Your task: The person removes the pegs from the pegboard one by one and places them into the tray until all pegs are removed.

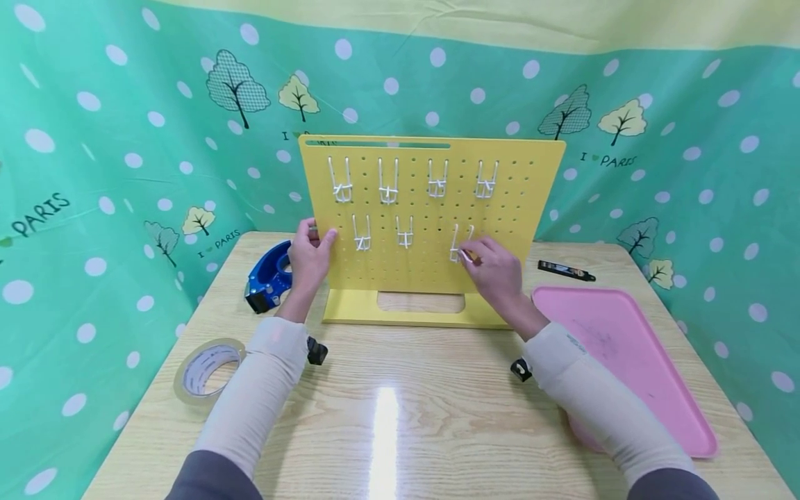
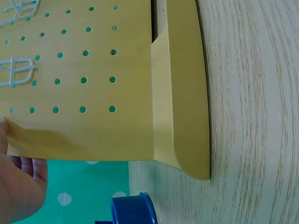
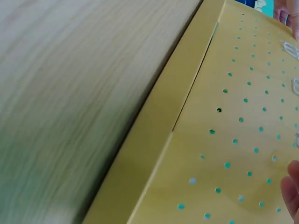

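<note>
A yellow pegboard stands upright on its base, with rows of small holes and several white wire hooks on its front. My left hand grips the board's left edge, thumb on the front and fingers behind; the left wrist view shows this hand at the edge too. At the lower right of the board, my right hand pinches a white wire hook, whose lower end is partly hidden by the fingers. Only the fingertips of that hand show in the right wrist view. To its left hangs another hook.
A blue tape dispenser lies left of the board, and a roll of tape nearer the front. On the right are a black marker and a pink tray. Patterned green curtains enclose the wooden table.
</note>
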`<action>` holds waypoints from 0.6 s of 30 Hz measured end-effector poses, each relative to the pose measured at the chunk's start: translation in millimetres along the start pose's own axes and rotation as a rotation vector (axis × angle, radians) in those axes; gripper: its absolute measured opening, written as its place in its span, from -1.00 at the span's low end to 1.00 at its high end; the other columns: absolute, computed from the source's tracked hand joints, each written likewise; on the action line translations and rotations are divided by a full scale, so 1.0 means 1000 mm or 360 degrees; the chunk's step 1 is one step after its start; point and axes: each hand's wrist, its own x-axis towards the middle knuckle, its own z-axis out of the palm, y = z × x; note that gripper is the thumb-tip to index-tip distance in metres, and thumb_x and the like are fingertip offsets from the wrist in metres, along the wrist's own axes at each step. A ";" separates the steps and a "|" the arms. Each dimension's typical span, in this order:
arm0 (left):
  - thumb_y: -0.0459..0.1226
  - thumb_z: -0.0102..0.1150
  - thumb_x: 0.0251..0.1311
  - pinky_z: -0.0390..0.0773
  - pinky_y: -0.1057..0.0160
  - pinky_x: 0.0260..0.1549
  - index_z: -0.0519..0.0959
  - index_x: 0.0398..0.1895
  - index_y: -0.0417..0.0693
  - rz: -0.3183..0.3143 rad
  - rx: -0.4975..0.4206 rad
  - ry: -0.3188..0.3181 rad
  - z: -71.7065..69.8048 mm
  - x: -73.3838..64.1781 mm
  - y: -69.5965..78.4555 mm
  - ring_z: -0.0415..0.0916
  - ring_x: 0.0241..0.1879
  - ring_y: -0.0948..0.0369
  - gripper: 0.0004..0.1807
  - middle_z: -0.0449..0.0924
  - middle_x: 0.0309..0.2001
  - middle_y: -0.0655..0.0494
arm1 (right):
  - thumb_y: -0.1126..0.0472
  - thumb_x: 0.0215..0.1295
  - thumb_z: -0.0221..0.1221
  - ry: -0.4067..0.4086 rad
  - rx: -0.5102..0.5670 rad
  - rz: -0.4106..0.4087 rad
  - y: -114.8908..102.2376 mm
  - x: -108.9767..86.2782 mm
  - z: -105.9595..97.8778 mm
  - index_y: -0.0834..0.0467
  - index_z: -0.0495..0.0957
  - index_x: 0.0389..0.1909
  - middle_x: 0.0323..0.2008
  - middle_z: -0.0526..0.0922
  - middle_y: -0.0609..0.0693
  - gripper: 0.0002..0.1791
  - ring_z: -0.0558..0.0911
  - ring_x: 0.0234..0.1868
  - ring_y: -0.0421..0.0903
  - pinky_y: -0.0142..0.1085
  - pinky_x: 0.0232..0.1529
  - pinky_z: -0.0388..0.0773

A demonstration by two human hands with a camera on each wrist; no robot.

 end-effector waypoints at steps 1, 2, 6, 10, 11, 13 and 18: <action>-0.06 0.19 0.43 0.54 0.36 -0.29 0.45 0.22 -0.09 0.0002 0.0000 -0.0003 0.000 0.000 0.000 0.57 -0.17 0.06 -0.56 0.62 -0.09 -0.17 | 0.17 0.29 0.36 -0.0024 0.0008 0.0020 0.002 -0.002 -0.003 0.11 0.74 -0.26 -0.31 0.76 0.07 -0.90 0.73 -0.48 -0.04 -0.26 -0.56 0.60; -0.06 0.19 0.43 0.54 0.36 -0.29 0.44 0.22 -0.08 0.0004 -0.0002 -0.0005 0.000 0.000 -0.001 0.57 -0.17 0.07 -0.56 0.62 -0.09 -0.17 | 0.18 0.29 0.36 -0.0051 0.0023 0.0040 0.004 -0.004 -0.006 0.12 0.73 -0.25 -0.30 0.76 0.07 -0.90 0.74 -0.47 -0.03 -0.26 -0.54 0.63; -0.04 0.18 0.43 0.55 0.35 -0.27 0.44 0.23 -0.08 0.0007 0.0000 -0.0017 0.002 0.001 -0.002 0.57 -0.16 0.07 -0.55 0.62 -0.09 -0.16 | 0.19 0.30 0.36 -0.0142 0.0069 0.0123 0.015 -0.016 -0.019 0.13 0.73 -0.22 -0.28 0.75 0.07 -0.89 0.74 -0.43 -0.01 -0.22 -0.49 0.67; -0.02 0.18 0.43 0.56 0.35 -0.25 0.45 0.23 -0.06 -0.0012 0.0011 -0.0004 0.001 0.000 -0.003 0.57 -0.16 0.08 -0.54 0.61 -0.09 -0.14 | 0.21 0.30 0.36 -0.0205 0.0103 0.0198 0.027 -0.028 -0.033 0.15 0.73 -0.21 -0.27 0.75 0.05 -0.88 0.74 -0.40 -0.01 -0.20 -0.48 0.66; -0.02 0.18 0.43 0.57 0.35 -0.25 0.45 0.23 -0.06 -0.0016 0.0013 0.0002 0.001 0.000 -0.003 0.57 -0.16 0.08 -0.54 0.62 -0.09 -0.14 | 0.22 0.29 0.37 -0.0219 0.0107 0.0216 0.030 -0.031 -0.036 0.15 0.73 -0.20 -0.26 0.75 0.05 -0.88 0.74 -0.39 -0.01 -0.20 -0.48 0.66; -0.02 0.18 0.43 0.57 0.35 -0.25 0.45 0.22 -0.06 -0.0024 0.0013 0.0003 0.000 0.000 -0.003 0.57 -0.16 0.08 -0.54 0.61 -0.09 -0.15 | 0.22 0.29 0.36 -0.0252 0.0097 0.0261 0.036 -0.036 -0.043 0.15 0.73 -0.20 -0.25 0.75 0.04 -0.89 0.74 -0.39 -0.01 -0.21 -0.48 0.65; -0.03 0.18 0.43 0.58 0.37 -0.26 0.45 0.24 -0.07 -0.0034 0.0014 -0.0008 0.001 0.002 -0.001 0.57 -0.16 0.08 -0.54 0.62 -0.08 -0.16 | 0.20 0.32 0.33 -0.0378 0.0009 0.0437 0.053 -0.048 -0.063 0.14 0.74 -0.19 -0.19 0.76 0.09 -0.88 0.75 -0.36 0.03 -0.15 -0.41 0.66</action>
